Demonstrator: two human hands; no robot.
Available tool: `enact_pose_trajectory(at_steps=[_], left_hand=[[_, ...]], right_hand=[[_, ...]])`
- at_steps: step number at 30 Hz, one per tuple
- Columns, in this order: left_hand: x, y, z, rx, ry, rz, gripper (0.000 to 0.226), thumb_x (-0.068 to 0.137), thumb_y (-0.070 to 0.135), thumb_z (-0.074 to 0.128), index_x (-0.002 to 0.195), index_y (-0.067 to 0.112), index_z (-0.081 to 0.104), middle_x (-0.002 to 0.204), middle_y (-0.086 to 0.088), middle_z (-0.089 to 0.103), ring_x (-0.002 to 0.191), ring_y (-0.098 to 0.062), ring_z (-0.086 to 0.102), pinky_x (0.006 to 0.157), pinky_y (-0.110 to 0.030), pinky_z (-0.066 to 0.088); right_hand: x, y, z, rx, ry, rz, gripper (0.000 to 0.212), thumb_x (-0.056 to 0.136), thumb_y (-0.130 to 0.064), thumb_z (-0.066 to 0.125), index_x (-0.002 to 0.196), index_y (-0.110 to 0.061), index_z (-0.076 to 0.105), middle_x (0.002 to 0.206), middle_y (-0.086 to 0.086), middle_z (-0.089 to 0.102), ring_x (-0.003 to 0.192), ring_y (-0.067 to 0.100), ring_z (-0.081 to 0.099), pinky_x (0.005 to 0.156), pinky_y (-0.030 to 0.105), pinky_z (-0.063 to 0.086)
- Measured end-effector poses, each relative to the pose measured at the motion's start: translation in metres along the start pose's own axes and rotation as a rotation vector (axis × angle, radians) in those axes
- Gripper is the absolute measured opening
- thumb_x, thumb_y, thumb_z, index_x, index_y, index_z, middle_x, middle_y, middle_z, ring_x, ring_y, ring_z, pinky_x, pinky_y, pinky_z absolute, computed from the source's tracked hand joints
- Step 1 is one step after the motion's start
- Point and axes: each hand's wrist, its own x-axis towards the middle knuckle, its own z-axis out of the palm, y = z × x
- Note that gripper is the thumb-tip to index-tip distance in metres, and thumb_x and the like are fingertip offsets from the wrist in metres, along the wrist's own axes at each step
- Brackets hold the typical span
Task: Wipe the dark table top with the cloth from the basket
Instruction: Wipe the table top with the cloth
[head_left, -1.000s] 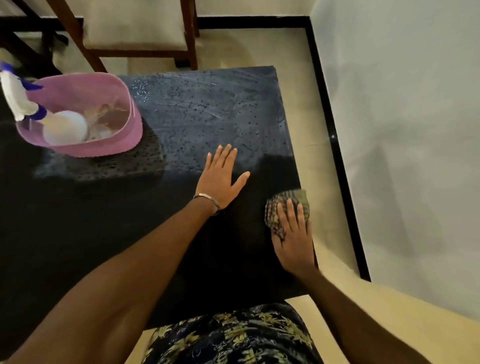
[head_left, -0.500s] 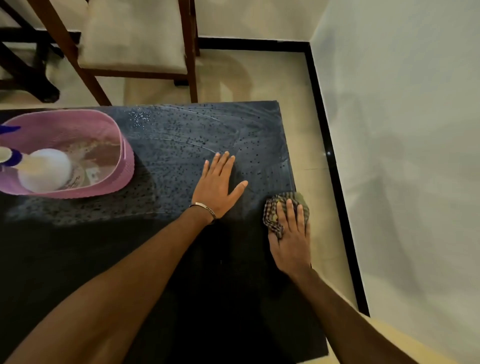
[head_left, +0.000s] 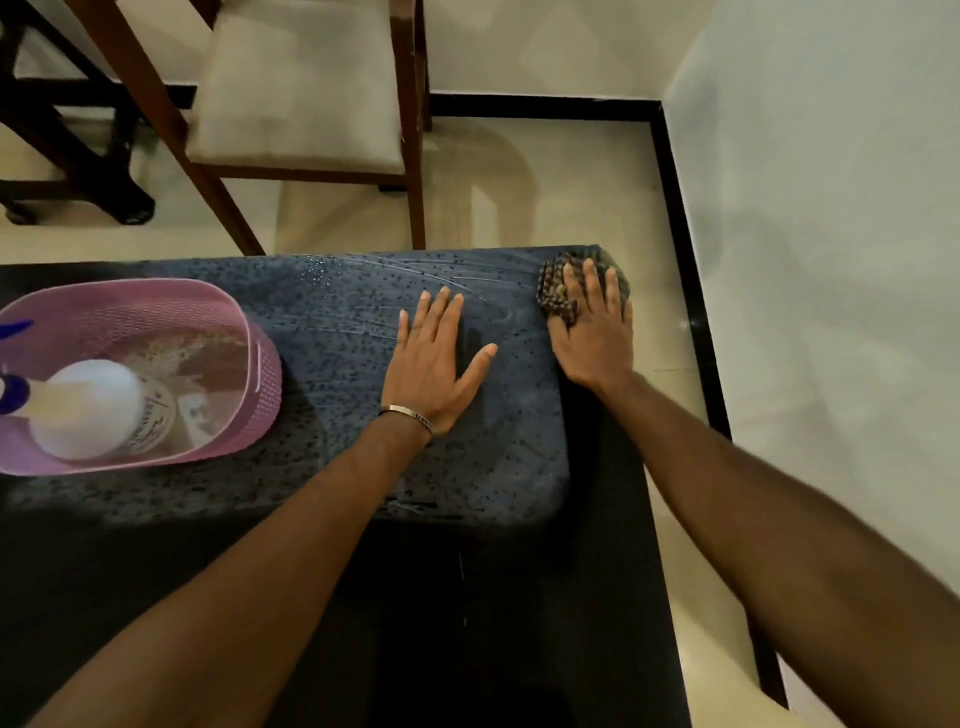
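A: Start at the left. What's there?

B: The pink basket (head_left: 249, 364) stands on the dark table top (head_left: 332, 493) at its left side, with a white spray bottle (head_left: 85, 408) lying in it. The cloth is no longer in it, so fetching it is done.

A: And the middle?

B: The left hand (head_left: 431, 369) lies flat on the table top, fingers straight and spread, thumb out, holding nothing. I judge it is only bracing.

A: Where is the cloth, then?

B: The checked cloth (head_left: 558, 291) is bunched at the far right corner of the table top, under the right hand (head_left: 589, 332). The fingers lie straight over it and press it down; none curl round it that I can see.

A: How much is wiped?

B: Streaks and a pale sheen show across the far strip, from beside the basket to that corner, so I take that part as worked. The near half is in deep shadow and I cannot tell whether it has been wiped. The patch under the basket looks untouched.

A: So what is left?

B: Likely the near half and the left side round the basket.
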Motion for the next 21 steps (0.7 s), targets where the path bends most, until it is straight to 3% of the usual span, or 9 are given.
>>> enact_pose_trajectory(at_steps=[10,17,21], left_hand=[[-0.018,-0.020,-0.023,0.022,0.032,-0.056,0.085,0.089,0.070,0.014,0.155,0.016,0.011,0.163,0.000,0.006,0.150,-0.016,-0.005,0.122,-0.040,-0.004],[-0.040,-0.026,-0.041,0.042,0.047,-0.074,0.087,0.088,0.069,0.012,0.154,0.013,0.011,0.163,-0.004,0.006,0.150,-0.018,-0.005,0.122,-0.039,-0.006],[-0.047,-0.020,-0.046,0.071,0.050,-0.083,0.089,0.086,0.068,0.009,0.154,0.011,0.012,0.163,-0.007,0.008,0.150,-0.019,-0.003,0.122,-0.039,-0.005]], right_hand=[[0.060,-0.028,-0.007,-0.045,-0.077,-0.030,0.069,0.099,-0.048,0.035,0.159,-0.032,0.004,0.168,-0.001,0.000,0.153,0.028,-0.007,0.122,0.054,-0.002],[-0.036,-0.116,0.019,-0.135,-0.177,-0.362,0.075,0.099,-0.053,0.035,0.159,-0.029,-0.003,0.167,0.000,-0.012,0.152,0.028,-0.014,0.122,0.057,-0.001],[-0.117,-0.149,0.043,-0.211,-0.192,-0.556,0.079,0.096,-0.055,0.037,0.160,-0.021,0.006,0.168,0.005,0.001,0.153,0.032,-0.007,0.122,0.055,0.004]])
